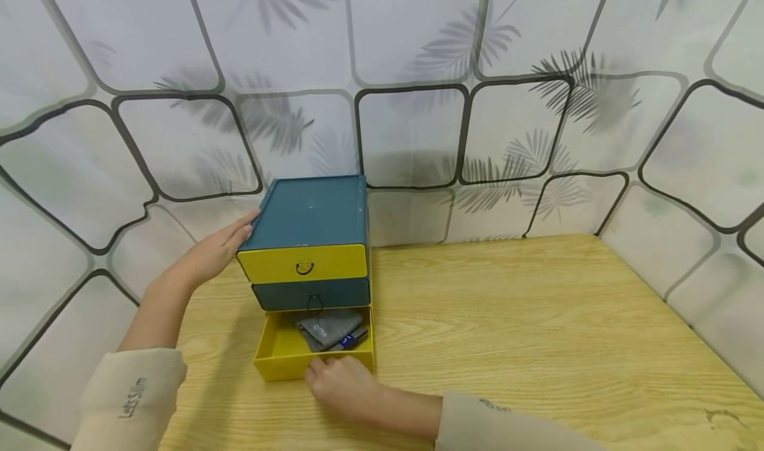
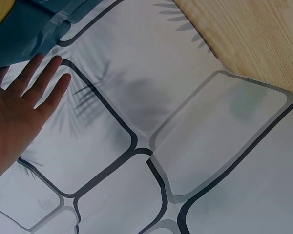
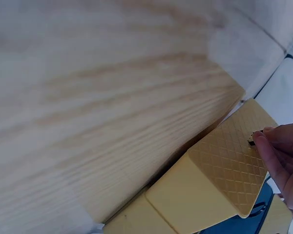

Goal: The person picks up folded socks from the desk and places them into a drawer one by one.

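Observation:
A small drawer cabinet (image 1: 310, 215) with a blue top stands on the table, its fronts alternating yellow and dark blue. The bottom yellow drawer (image 1: 280, 369) is pulled out, with a folded grey cloth item (image 1: 328, 328) bearing a blue label inside. My left hand (image 1: 215, 255) lies along the cabinet's left side, fingers extended; the left wrist view shows those fingers (image 2: 51, 95) straight beside the blue wall. At the drawer's front, my right hand (image 1: 343, 386) pinches its small dark loop handle (image 3: 251, 141) between thumb and finger. The upper two drawers are closed.
The wood-grain table (image 1: 507, 325) extends to the right of the cabinet. Patterned fabric walls (image 1: 412, 139) with leaf prints enclose the back and sides. Loop handles hang on the upper yellow drawer (image 1: 268, 265) and the dark blue drawer (image 1: 346, 293).

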`<state>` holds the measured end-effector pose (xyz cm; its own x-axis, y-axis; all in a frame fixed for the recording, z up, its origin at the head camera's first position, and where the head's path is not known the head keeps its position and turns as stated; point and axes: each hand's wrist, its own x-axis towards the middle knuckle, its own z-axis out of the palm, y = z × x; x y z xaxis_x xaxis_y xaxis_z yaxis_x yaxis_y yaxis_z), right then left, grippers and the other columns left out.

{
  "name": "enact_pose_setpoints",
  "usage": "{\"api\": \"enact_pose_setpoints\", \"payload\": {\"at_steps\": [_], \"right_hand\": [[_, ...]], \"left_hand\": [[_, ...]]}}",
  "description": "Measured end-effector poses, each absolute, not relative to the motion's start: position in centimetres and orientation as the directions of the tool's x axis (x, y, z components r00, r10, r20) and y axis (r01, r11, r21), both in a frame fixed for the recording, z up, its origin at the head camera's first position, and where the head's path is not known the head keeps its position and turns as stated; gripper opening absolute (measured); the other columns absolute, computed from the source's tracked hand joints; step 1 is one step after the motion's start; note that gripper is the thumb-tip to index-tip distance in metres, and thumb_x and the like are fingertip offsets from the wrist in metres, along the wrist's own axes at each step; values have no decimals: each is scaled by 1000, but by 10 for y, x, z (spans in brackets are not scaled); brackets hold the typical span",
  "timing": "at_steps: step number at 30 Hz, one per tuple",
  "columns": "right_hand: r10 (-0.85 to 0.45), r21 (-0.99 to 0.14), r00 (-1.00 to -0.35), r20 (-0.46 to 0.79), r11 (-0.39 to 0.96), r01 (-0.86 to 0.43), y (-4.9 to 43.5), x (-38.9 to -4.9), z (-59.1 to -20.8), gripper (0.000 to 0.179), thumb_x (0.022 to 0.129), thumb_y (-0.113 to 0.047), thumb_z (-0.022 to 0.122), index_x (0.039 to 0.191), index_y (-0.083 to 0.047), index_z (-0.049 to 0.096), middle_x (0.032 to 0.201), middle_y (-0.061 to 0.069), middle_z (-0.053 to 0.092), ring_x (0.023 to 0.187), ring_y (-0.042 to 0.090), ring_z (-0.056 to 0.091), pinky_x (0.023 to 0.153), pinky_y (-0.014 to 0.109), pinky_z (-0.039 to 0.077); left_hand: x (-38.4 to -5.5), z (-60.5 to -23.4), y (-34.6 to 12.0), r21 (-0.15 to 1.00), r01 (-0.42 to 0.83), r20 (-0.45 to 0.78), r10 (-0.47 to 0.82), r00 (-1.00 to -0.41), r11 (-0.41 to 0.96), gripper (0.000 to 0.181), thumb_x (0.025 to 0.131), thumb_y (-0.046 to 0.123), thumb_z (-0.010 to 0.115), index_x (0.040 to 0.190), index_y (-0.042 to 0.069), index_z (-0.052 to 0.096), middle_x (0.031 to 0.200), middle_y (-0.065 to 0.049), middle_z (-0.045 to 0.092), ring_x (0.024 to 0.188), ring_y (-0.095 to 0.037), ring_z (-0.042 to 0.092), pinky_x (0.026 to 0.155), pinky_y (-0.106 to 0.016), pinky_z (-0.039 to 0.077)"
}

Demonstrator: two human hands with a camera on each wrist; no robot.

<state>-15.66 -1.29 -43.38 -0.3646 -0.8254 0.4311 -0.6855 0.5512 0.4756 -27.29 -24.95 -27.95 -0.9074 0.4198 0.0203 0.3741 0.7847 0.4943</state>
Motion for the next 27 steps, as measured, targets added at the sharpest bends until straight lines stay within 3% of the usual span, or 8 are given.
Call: {"api": "enact_pose_setpoints", "payload": {"at_steps": [4,12,20,27], "right_hand": [[-820,477,-372,435,560,-677,-13,-165,-435,12,81,-7,58,78,-18,63,72,-7,53,49,1,44,34,15,31],[-800,461,-389,457,587,-666,-13,-184,-440,24,79,-1,46,76,-17,63,71,-7,55,47,0,42,33,13,28],[-788,478,-433,438,612,-630,-14,-200,-439,15,80,-3,59,76,-17,64,70,-7,55,46,0,35,33,12,25],[-777,486,-457,433,628,-608,-16,-210,-440,18,81,-3,57,82,-18,68,79,-6,61,45,-1,35,33,11,24]], "left_hand": [[-273,-280,-249,498,371,20,417,-909,784,59,100,46,16,150,15,6,149,-22,10,131,-48,10,100,-64,11],[-274,-280,-248,500,370,19,417,-909,783,60,100,46,17,150,15,6,149,-22,10,131,-48,10,100,-64,11],[-275,-281,-248,520,357,7,415,-910,776,59,100,48,17,150,19,4,150,-21,9,131,-48,10,99,-66,11],[-274,-280,-249,517,363,11,417,-909,776,59,100,47,17,150,18,4,150,-22,8,131,-48,10,99,-65,11]]}}
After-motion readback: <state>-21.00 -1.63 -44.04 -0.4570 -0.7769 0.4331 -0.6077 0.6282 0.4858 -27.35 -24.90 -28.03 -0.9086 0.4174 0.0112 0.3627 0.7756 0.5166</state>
